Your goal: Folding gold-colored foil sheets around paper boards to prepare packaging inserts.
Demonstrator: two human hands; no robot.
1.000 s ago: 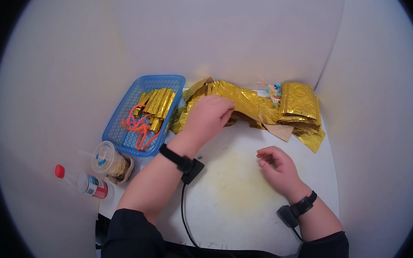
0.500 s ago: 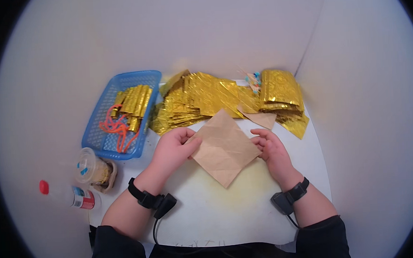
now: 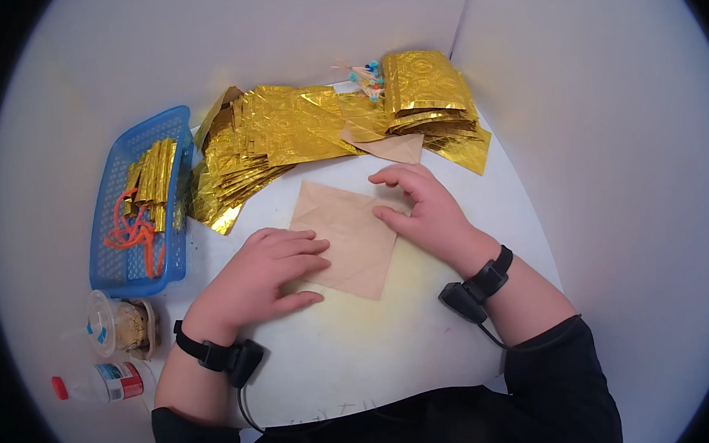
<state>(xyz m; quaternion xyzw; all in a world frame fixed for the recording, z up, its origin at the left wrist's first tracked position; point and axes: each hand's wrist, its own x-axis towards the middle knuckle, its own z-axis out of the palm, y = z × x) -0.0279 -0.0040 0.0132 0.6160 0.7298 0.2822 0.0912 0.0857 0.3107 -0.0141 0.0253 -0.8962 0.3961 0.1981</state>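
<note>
Brown paper square [image 3: 346, 246], flat on the white bench [image 3: 394, 341] between the two hands, set askew to the bench with faint crease lines crossing its face. Left hand [image 3: 252, 278]: palm downward, fingers spread and released, with the fingertips lying over the left part of the paper square and the thumb extended near its lower left edge. Right hand [image 3: 431, 215]: fingers curved and parted, grasping nothing; the thumb tip lies over the upper right corner of the paper square, while the index fingertip stands just beyond the upper edge. Whether the right thumb presses on the paper cannot be told. Behind the hands, a fanned pile of gold sheets [image 3: 300, 127] adjoins a thicker gold stack [image 3: 423, 83] to the right; a brown folded piece [image 3: 399, 147] lies at the front where the two meet, and a cluster of beaded sticks [image 3: 368, 78] sits just left of the thicker stack. At far left, a blue perforated basket [image 3: 180, 252] holds gold strips [image 3: 155, 175] and a looped orange cord [image 3: 148, 257]. Nearer the wearer are a lidded clear cup [image 3: 105, 322] and a clear bottle [image 3: 121, 382] with a red cap, its cap end directed leftward. Each wrist bears a black strap with a small box and cable; both sleeves are black.
</note>
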